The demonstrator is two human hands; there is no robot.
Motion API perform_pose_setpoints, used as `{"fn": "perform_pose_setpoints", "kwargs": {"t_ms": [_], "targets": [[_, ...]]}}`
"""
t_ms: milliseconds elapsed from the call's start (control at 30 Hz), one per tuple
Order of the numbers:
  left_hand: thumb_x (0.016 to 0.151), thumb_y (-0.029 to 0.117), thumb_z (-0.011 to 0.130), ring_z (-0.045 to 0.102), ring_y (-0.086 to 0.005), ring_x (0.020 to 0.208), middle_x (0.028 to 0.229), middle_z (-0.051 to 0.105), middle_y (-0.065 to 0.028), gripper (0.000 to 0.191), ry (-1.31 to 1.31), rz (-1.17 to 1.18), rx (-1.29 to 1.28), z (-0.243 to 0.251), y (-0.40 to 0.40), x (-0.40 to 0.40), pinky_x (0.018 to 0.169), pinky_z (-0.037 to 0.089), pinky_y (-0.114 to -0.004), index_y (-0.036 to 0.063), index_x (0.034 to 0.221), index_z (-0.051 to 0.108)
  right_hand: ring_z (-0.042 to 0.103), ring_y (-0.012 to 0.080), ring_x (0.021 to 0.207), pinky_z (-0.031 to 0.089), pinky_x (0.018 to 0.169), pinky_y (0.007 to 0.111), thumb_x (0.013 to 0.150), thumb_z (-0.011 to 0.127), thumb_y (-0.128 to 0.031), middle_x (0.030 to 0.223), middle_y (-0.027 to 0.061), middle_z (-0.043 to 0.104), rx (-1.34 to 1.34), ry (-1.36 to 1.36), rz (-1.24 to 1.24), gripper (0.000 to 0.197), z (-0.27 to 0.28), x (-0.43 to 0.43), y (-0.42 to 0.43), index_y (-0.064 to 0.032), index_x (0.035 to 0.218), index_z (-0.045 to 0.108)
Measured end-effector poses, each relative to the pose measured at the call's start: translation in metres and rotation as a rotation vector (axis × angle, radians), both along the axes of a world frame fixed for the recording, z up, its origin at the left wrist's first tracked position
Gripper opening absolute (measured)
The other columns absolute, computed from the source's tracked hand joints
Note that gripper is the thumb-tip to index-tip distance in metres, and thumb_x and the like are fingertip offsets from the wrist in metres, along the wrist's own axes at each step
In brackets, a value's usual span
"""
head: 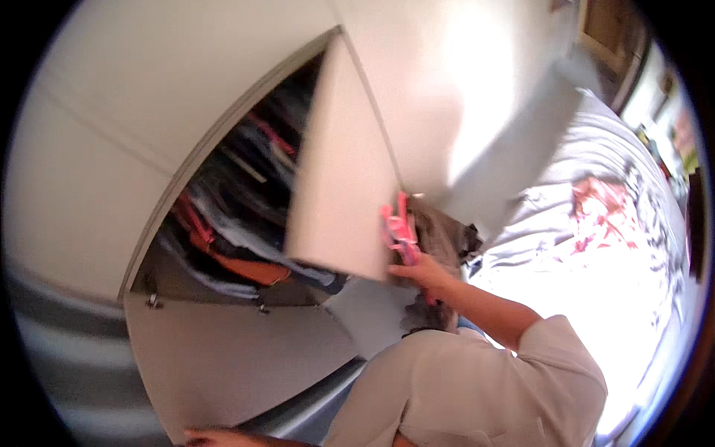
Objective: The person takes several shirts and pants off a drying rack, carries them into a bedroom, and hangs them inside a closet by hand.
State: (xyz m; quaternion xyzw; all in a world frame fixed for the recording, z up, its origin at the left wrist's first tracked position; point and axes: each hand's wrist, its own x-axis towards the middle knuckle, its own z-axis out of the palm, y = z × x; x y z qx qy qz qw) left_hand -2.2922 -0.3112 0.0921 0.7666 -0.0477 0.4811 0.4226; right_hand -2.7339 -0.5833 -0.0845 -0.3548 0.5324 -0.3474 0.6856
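My right hand is closed around pink-red plastic pieces, which look like clothes hangers but are blurred. A brown cloth item hangs behind and below that hand; whether it is held too is unclear. Just left of the hand, a half-open cream wardrobe door swings out. Low at the picture's edge, my left hand touches or lies near the outer edge of the other open door. Most of its fingers are cut off from view. Inside the wardrobe hang several dark, blue and orange garments.
To the right stands a bed with a rumpled, striped light cover, with a pinkish cloth on it. Metal hinges show along the lower door. A wooden piece of furniture is at the far right corner.
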Motion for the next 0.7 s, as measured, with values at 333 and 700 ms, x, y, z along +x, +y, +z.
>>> {"fn": "perform_pose_setpoints", "kwargs": {"t_ms": [333,700], "targets": [[0.101,0.045,0.048,0.03,-0.0374,0.144,0.151,0.036,-0.0262,0.068,-0.327,-1.27,0.598,-0.042,-0.161,-0.123,0.114,0.03,-0.049,-0.001,0.149,0.032,0.041,0.0107,0.051,0.031,0.048,0.03,0.081,0.08,-0.02,0.06,-0.0017,0.045,0.133,-0.191,-0.273,0.033,-0.029,-0.01,0.023,-0.0123,0.072,0.049],[0.098,0.039,0.058,0.056,-0.0314,0.119,0.133,0.056,-0.0201,0.055,0.196,-1.443,1.301,-0.179,-0.316,-0.178,0.099,0.045,-0.039,-0.0013,0.135,0.052,0.057,0.0146,0.085,0.048,0.078,0.033,0.081,0.073,-0.017,0.088,0.0048,0.062,-0.288,-0.1,-0.558,0.031,-0.02,-0.112,0.057,-0.0035,0.106,0.062]]}}
